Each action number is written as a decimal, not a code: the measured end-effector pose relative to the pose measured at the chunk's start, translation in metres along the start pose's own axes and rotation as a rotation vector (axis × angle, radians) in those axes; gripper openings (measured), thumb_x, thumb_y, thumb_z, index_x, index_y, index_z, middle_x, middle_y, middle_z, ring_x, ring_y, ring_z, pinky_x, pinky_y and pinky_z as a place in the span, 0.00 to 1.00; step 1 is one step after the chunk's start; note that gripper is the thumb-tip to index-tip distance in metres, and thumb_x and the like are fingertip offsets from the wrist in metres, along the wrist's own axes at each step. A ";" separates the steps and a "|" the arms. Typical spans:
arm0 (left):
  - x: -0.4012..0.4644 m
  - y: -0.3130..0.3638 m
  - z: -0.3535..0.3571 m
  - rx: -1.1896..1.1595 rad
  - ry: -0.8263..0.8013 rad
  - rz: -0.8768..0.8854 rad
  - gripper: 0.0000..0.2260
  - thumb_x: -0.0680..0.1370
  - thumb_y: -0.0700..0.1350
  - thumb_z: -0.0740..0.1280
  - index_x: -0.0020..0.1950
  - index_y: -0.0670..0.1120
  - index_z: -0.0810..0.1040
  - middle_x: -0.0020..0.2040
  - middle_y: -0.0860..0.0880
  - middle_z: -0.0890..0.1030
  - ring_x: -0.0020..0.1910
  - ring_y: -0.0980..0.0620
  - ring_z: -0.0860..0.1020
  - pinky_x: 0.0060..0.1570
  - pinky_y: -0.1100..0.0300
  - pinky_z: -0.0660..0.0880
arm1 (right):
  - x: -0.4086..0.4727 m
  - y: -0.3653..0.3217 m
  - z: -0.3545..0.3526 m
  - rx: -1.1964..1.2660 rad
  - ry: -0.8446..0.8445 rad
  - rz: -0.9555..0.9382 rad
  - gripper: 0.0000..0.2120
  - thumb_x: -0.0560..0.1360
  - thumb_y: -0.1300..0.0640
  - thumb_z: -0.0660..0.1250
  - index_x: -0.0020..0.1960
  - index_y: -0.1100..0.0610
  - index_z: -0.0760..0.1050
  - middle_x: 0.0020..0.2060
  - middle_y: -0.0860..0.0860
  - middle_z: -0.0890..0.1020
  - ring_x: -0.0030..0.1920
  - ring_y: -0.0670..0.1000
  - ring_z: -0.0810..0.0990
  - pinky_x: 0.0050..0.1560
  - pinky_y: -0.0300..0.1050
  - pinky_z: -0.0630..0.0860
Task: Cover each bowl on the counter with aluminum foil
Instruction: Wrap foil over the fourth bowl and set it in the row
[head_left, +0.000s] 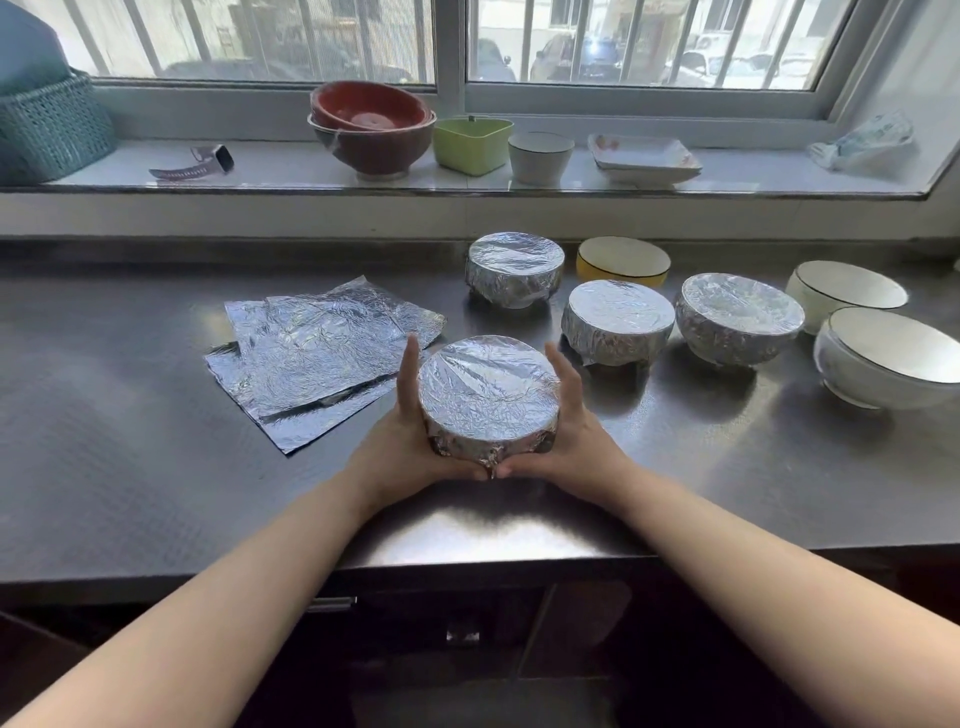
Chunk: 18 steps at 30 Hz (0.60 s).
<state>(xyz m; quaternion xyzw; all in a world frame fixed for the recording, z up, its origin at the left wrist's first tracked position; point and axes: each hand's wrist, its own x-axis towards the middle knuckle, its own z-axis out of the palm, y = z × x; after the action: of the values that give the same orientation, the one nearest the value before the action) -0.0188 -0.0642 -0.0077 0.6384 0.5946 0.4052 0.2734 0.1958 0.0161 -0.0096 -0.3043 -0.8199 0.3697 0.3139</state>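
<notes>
Head view: four foil-covered bowls (489, 396), three uncovered bowls (623, 258).

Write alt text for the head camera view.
Both hands, left hand and right hand, cup a foil-wrapped bowl on a steel counter. Three more foil-covered bowls sit behind it, beside an uncovered yellow bowl, two uncovered white bowls and loose foil sheets.

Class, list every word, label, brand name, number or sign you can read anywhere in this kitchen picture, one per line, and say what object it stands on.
None: no legible text appears anywhere in the picture.
Foil sheets, foil-wrapped bowl held between left hand and right hand: no print.
Smartwatch on the windowsill: screen shows nothing readable.
Patterned square plate: decoration only, no lettering.
</notes>
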 end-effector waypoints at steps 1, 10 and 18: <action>0.000 0.000 0.001 0.033 0.001 -0.001 0.67 0.56 0.64 0.76 0.70 0.62 0.22 0.71 0.59 0.67 0.70 0.59 0.68 0.66 0.64 0.64 | 0.000 -0.001 0.001 0.007 0.001 0.008 0.65 0.58 0.50 0.84 0.76 0.42 0.38 0.70 0.43 0.67 0.70 0.38 0.66 0.69 0.29 0.60; 0.006 -0.005 -0.002 0.273 0.045 -0.025 0.63 0.53 0.68 0.73 0.79 0.54 0.42 0.74 0.52 0.65 0.72 0.51 0.65 0.70 0.57 0.62 | 0.000 -0.007 -0.005 -0.059 -0.009 0.055 0.68 0.57 0.40 0.80 0.69 0.30 0.24 0.78 0.55 0.57 0.77 0.47 0.59 0.75 0.43 0.58; 0.001 -0.008 -0.038 0.756 -0.243 -0.181 0.65 0.56 0.79 0.65 0.80 0.47 0.41 0.81 0.46 0.44 0.79 0.47 0.40 0.77 0.50 0.41 | -0.015 -0.016 -0.022 0.132 -0.126 0.153 0.67 0.63 0.49 0.81 0.74 0.35 0.27 0.79 0.46 0.46 0.79 0.48 0.51 0.77 0.52 0.58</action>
<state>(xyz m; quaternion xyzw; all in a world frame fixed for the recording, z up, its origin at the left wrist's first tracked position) -0.0556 -0.0668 0.0056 0.6822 0.7189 0.0542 0.1222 0.2169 0.0049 0.0104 -0.3209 -0.7863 0.4640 0.2518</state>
